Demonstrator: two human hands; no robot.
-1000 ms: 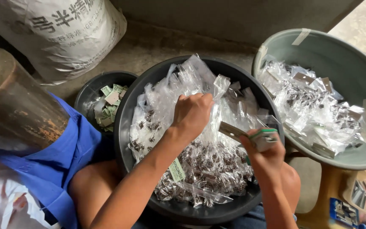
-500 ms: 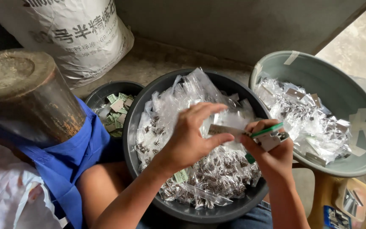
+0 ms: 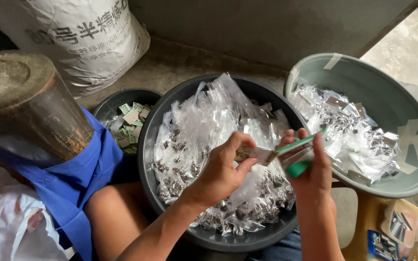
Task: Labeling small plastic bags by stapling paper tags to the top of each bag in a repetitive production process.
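Seen from above, two bare hands meet over a round dark basin point(image 3: 170, 121) heaped with small clear plastic packets point(image 3: 204, 145) of dark pieces. The left hand point(image 3: 221, 171) comes in from seven o'clock, its thumb and fingers pinched together on a small flat card point(image 3: 260, 154) at the centre of the view. The right hand point(image 3: 310, 169) rises from five o'clock, fingers clamped on a green and white stapler-like tool point(image 3: 298, 157) whose tip touches the card's right end. The basin's rim runs close under both wrists at six o'clock, leaving little room there; above the heap the hands have open space. At three o'clock a grey-green tub point(image 3: 388, 96), patched with tape, holds more packets, its edge just beside the basin's rim. At nine o'clock a smaller dark bowl point(image 3: 117, 99) of green and white labels point(image 3: 131, 123) sits tight against the basin, with a blue cloth point(image 3: 73, 179) and a brown cylinder point(image 3: 20, 106) beyond. A white sack point(image 3: 73, 34) lies at eleven o'clock. Half a second earlier the left hand was spread wider around the card; now it is pinched closer, and the card lies lower and nearer the tool.
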